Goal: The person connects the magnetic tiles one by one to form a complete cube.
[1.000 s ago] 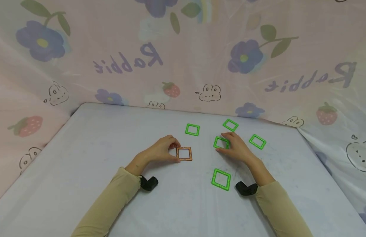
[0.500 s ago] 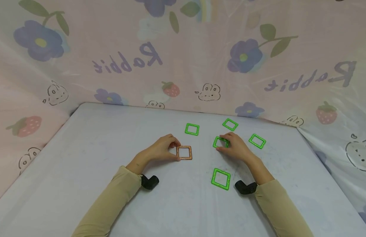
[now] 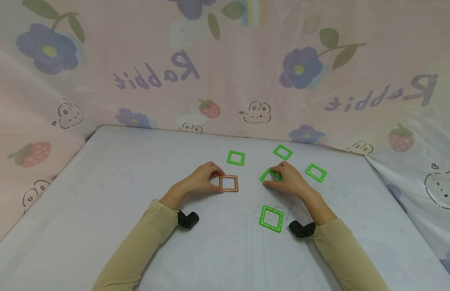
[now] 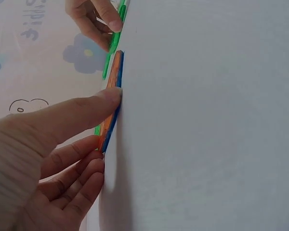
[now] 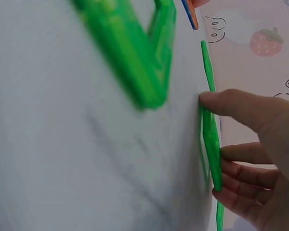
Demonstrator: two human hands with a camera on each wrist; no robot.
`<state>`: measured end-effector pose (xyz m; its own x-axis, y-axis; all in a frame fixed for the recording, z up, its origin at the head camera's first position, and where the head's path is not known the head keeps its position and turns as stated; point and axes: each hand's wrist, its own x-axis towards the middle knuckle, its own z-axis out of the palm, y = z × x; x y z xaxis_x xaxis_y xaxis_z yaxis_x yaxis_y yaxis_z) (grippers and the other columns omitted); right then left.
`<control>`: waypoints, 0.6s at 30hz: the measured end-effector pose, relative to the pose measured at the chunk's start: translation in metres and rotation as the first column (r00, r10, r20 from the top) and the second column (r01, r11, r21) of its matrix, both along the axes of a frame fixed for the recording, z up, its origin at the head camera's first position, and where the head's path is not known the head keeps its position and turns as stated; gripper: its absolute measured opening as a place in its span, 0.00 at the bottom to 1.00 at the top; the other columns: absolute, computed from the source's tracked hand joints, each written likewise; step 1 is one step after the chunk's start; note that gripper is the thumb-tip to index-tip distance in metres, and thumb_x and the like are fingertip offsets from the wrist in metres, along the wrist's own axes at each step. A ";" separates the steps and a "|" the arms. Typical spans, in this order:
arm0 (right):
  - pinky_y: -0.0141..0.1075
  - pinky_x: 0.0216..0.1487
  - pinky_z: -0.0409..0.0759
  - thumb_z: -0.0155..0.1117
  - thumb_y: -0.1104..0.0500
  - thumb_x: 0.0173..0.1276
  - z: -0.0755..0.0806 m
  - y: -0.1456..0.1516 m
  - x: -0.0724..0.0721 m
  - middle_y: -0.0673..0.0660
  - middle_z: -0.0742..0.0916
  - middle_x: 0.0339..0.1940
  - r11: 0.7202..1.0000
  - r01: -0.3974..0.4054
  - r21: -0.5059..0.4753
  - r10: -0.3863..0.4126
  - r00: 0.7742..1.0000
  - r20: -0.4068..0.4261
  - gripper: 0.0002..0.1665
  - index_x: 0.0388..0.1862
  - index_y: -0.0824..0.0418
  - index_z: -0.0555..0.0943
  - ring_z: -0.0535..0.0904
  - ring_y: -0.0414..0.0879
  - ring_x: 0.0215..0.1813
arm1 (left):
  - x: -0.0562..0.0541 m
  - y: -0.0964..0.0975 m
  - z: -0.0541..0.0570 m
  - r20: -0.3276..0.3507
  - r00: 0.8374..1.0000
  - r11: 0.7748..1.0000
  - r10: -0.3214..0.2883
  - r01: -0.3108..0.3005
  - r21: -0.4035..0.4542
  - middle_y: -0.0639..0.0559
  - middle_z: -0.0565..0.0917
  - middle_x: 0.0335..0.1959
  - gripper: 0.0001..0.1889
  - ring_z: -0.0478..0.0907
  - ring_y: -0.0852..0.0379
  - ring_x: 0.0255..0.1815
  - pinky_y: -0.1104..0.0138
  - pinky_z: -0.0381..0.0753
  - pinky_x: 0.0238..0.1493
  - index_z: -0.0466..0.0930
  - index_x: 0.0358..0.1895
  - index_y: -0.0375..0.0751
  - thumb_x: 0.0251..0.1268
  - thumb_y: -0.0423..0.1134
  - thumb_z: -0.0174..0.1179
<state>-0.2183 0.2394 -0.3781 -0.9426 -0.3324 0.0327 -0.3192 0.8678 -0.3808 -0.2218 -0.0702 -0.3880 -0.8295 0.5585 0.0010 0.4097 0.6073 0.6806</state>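
My left hand pinches a square, open-centred orange magnetic tile between thumb and fingers by its left side. Seen edge-on in the left wrist view, a blue layer lies against its underside. To the right, my right hand grips a green square magnetic tile, thumb on the near edge and fingers on the far one. That green tile appears nearly edge-on in the right wrist view, close over the table. A gap separates the two held tiles.
Around the hands, several more green frames lie flat: one behind the orange tile, a back tile, a right-hand tile and a front tile. The white table meets a printed curtain behind. Black wrist mounts sit under both forearms.
My left hand has shifted slightly away from me and to the right with the orange tile. The green tile in my right hand has turned or tilted a little, its free side reaching further left.
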 end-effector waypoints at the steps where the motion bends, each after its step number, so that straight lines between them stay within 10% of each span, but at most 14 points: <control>1: 0.41 0.39 0.70 0.73 0.47 0.57 0.000 0.000 0.000 0.64 0.80 0.44 1.000 0.000 -0.002 0.000 1.000 0.000 0.37 0.56 0.74 0.77 0.72 0.50 0.38 | 0.000 0.000 -0.001 0.002 1.000 1.000 0.001 -0.001 0.006 0.47 0.75 0.48 0.26 0.72 0.53 0.51 0.60 0.71 0.57 0.78 0.54 0.37 0.52 0.41 0.73; 18: 0.42 0.44 0.77 0.74 0.45 0.55 0.010 -0.015 0.000 0.58 0.85 0.46 0.985 -0.046 -0.164 0.048 0.999 0.010 0.32 0.52 0.63 0.82 0.80 0.50 0.44 | -0.003 -0.001 -0.008 0.024 1.000 0.996 -0.003 0.001 0.084 0.46 0.76 0.50 0.27 0.72 0.52 0.53 0.60 0.70 0.60 0.77 0.56 0.36 0.52 0.40 0.73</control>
